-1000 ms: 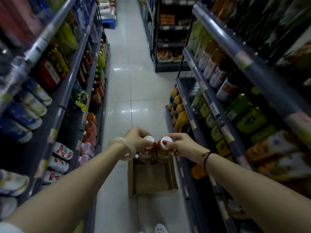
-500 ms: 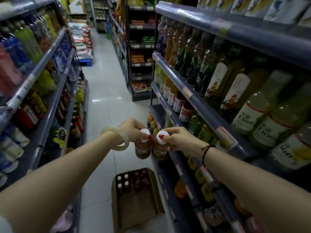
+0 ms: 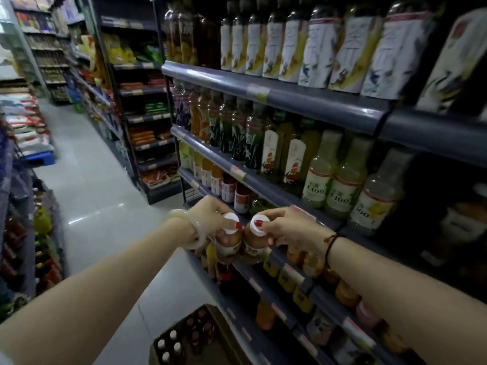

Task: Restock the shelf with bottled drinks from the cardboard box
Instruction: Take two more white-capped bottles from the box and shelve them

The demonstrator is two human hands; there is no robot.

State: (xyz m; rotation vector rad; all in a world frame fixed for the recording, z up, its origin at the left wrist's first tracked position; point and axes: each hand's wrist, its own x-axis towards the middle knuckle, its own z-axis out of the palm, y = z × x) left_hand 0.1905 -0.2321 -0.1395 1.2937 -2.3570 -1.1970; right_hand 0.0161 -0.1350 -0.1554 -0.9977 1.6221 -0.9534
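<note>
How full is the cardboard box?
Not empty: white bottle caps show inside the cardboard box; its near part is out of frame, so exact fill cannot be told.

Grey shelf (image 3: 311, 101), right side of aisle, several tiers. Top tier: tall white-label bottles (image 3: 319, 48) lined along the front edge. Next tier: dark green-label bottles (image 3: 237, 133) toward the far end, pale C100 bottles (image 3: 342, 180) nearer. Third tier: small red-label bottles (image 3: 229, 188) at the far end. Lower tiers: orange bottles (image 3: 264, 317), blurry, maybe juice. Tiled floor (image 3: 100, 201) carries cardboard box (image 3: 226, 335) at the shelf foot, capped bottles (image 3: 172, 343) standing inside.
</note>
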